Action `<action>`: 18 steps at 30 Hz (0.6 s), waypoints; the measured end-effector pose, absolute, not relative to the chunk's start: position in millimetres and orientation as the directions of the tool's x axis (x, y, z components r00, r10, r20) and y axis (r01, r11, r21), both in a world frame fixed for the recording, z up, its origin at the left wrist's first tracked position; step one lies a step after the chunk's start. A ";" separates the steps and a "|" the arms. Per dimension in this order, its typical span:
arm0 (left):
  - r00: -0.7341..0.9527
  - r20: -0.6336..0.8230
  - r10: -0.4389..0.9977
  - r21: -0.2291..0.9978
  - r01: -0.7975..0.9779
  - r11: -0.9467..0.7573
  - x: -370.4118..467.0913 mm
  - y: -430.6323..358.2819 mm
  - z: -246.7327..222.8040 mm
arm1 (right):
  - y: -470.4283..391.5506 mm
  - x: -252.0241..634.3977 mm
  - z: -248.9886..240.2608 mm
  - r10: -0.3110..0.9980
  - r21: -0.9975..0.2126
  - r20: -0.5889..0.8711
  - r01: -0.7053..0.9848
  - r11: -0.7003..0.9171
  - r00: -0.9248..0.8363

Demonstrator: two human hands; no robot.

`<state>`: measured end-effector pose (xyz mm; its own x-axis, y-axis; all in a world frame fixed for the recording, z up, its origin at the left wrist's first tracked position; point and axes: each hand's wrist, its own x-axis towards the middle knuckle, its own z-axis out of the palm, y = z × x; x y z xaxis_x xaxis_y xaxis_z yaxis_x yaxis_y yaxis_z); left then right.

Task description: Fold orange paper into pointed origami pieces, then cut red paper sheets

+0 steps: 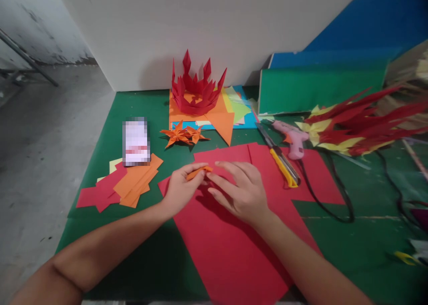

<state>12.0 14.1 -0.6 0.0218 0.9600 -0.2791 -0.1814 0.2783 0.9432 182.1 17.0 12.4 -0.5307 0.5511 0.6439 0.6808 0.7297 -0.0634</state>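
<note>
Folded orange paper piece [199, 171]: small, narrow, held low over a large red sheet [230, 247] on the green table [351, 247]. Left hand [180, 190]: fingers closed on the piece's left end, thumb under, fingertips on top. Right hand [241, 190]: fingers [222, 166] spread flat, their tips meeting the piece's right end; whether they grip or only press cannot be told. Beyond the hands: orange paper flower [182, 135], red paper crown [196, 88]. Right of the hands: yellow utility knife [283, 164], pink glue gun [292, 140]. Left: cut red and orange strips [123, 187].
</note>
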 end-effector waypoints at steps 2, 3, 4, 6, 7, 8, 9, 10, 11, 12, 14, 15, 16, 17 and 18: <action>0.030 -0.298 0.954 0.928 -0.225 0.297 11.4 14.7 -0.3 | 17.4 181.8 12.5 0.545 -0.052 0.643 0.680 0.731 -0.538; 0.031 -0.302 0.953 0.922 -0.244 0.300 11.1 15.0 0.2 | 17.7 181.9 12.8 0.542 -0.048 0.641 0.677 0.735 -0.543; 0.031 -0.304 0.952 0.918 -0.257 0.302 10.8 15.2 1.0 | 17.9 182.2 13.3 0.539 -0.045 0.638 0.672 0.739 -0.550; 0.026 -0.307 0.951 0.914 -0.269 0.303 10.3 15.6 2.6 | 18.4 183.3 14.0 0.533 -0.039 0.633 0.664 0.746 -0.561; 0.025 -0.309 0.951 0.914 -0.271 0.303 10.1 15.9 3.2 | 18.7 184.0 14.0 0.530 -0.038 0.631 0.660 0.751 -0.566; 0.025 -0.309 0.951 0.913 -0.272 0.304 9.9 16.1 3.5 | 19.1 184.9 13.7 0.527 -0.043 0.627 0.650 0.759 -0.573; 0.027 -0.308 0.951 0.912 -0.275 0.303 9.9 16.3 3.5 | 19.5 185.7 13.0 0.526 -0.056 0.623 0.637 0.769 -0.580; 0.031 -0.307 0.951 0.911 -0.278 0.303 9.9 16.4 3.2 | 20.0 186.5 11.9 0.532 -0.085 0.618 0.623 0.777 -0.579; 0.039 -0.310 0.950 0.910 -0.279 0.308 10.0 16.6 2.8 | 20.6 187.1 10.4 0.550 -0.135 0.614 0.611 0.780 -0.566; 0.048 -0.315 0.948 0.907 -0.277 0.315 10.3 16.7 2.4 | 21.2 187.4 8.6 0.581 -0.202 0.610 0.603 0.772 -0.539; 0.055 -0.319 0.946 0.907 -0.271 0.321 11.1 16.9 1.8 | 22.4 186.9 4.6 0.665 -0.356 0.604 0.598 0.718 -0.439; 0.054 -0.314 0.948 0.910 -0.267 0.316 11.5 16.9 1.7 | 23.0 186.1 2.8 0.707 -0.423 0.590 0.597 0.682 -0.390; 0.051 -0.304 0.951 0.915 -0.263 0.307 11.9 16.9 1.8 | 23.5 185.2 1.2 0.741 -0.475 0.569 0.593 0.650 -0.356; 0.048 -0.292 0.955 0.920 -0.258 0.295 12.2 16.9 2.0 | 23.8 184.2 0.0 0.766 -0.511 0.546 0.589 0.626 -0.341; 0.048 -0.280 0.959 0.927 -0.248 0.283 12.3 16.8 2.2 | 24.0 183.2 -0.9 0.783 -0.537 0.524 0.583 0.610 -0.336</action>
<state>12.3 16.8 2.2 0.0476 0.9587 -0.2802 -0.2476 0.2831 0.9266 183.2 24.0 -0.9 -0.3360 0.7826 0.5240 0.5826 0.6099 -0.5372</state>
